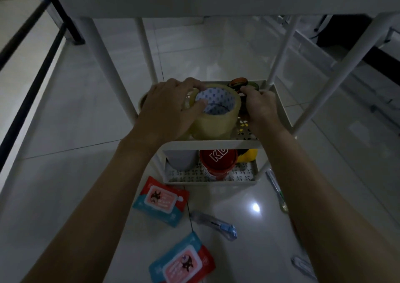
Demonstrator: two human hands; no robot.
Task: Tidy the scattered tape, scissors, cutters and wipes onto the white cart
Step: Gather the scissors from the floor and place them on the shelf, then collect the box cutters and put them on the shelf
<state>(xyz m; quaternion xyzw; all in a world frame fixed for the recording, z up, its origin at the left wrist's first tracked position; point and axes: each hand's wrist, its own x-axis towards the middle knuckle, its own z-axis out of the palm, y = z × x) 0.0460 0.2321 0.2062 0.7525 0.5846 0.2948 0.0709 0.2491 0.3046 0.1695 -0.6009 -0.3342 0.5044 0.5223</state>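
Note:
My left hand (171, 107) grips a big roll of clear tape (216, 118) that stands in the white cart's (216, 144) middle tray, thumb inside the core. My right hand (260, 107) is closed on something dark at the roll's right side; what it holds is hidden. Behind them sits an orange-and-black tape roll (238, 83). On the floor lie two red-and-blue wipe packs (161, 201) (184, 261), a blue cutter (216, 224), another cutter or pen (277, 189) at the right, and a pale tool (303, 266) at the lower right.
The cart's lower tray (212, 181) holds a red tin (217, 163), a grey container (183, 159) and something yellow (249, 155). White table legs (101, 64) stand around the cart under a white tabletop. A black rail (32, 70) runs along the left. The floor is glossy tile.

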